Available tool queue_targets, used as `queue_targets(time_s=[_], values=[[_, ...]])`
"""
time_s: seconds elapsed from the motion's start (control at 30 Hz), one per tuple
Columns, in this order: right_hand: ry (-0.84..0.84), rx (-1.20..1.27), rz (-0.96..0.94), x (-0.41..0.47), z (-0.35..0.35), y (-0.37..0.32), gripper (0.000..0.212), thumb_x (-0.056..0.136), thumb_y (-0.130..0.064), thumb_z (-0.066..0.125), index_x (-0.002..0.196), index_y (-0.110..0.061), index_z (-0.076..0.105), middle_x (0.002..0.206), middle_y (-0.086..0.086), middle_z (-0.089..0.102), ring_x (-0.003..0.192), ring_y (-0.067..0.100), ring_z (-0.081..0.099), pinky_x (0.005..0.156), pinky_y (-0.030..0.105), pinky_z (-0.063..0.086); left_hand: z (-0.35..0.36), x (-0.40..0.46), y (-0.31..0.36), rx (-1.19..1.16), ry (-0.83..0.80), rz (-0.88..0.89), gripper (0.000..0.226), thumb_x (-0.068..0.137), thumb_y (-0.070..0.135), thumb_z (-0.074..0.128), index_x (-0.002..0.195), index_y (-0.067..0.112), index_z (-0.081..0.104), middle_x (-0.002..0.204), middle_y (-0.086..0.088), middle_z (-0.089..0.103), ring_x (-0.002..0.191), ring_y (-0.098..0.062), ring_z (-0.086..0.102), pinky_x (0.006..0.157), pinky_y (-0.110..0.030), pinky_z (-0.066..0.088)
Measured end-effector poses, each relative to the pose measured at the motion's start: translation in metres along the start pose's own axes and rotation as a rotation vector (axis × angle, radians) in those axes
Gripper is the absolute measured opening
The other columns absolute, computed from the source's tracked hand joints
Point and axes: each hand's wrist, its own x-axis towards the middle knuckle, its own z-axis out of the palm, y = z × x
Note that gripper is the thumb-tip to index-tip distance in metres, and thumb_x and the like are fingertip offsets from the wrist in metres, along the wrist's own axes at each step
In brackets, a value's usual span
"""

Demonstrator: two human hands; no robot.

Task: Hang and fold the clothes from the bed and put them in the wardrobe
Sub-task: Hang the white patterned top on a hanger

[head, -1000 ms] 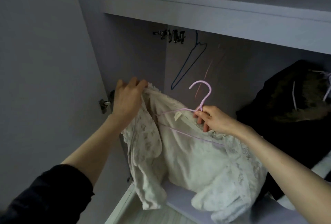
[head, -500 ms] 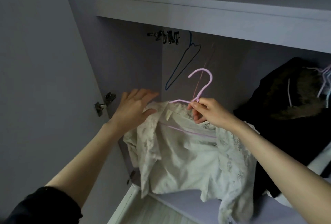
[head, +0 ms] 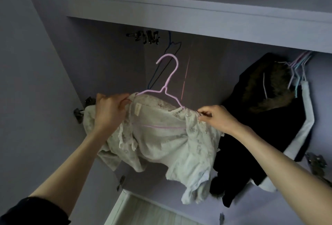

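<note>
A: Wardrobe open. Dark coat hangs far right; rail itself hidden behind the shelf edge.
B: The task garment?
A: Pale lace blouse on a pink hanger, mid-air, centre. Hanger's long axis runs left-right, hook up, below the shelf edge.
B: Hands?
A: Left hand pinches the left shoulder cloth; right hand pinches the right hanger tip. Neither is at the hook; right looks slightly nearer.
</note>
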Motion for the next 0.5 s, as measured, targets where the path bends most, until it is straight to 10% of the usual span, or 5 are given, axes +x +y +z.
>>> queue_targets(time_s=[0.37, 0.5], values=[[0.594, 0.254, -0.230, 0.006, -0.026, -0.032, 0.011, 0.081, -0.014, 0.070, 0.089, -0.008, 0.075, 0.077, -0.018, 0.064, 0.067, -0.012, 0.058, 0.066, 0.004, 0.042, 0.013, -0.012, 0.005, 0.240, -0.118, -0.012, 0.013, 0.082, 0.004, 0.064, 0.085, 0.012, 0.074, 0.072, -0.013, 0.071, 0.068, -0.036, 0.062, 0.078, -0.037, 0.025], [0.262, -0.045, -0.320, -0.010, -0.014, -0.028, 0.020, 0.078, -0.034, 0.073, 0.079, -0.014, 0.073, 0.082, -0.010, 0.064, 0.080, 0.012, 0.062, 0.077, 0.032, 0.049, 0.006, -0.006, 0.003, 0.174, -0.007, -0.119, 0.013, 0.082, 0.002, 0.063, 0.084, 0.010, 0.073, 0.067, -0.019, 0.069, 0.058, -0.037, 0.059, 0.077, -0.036, 0.024]])
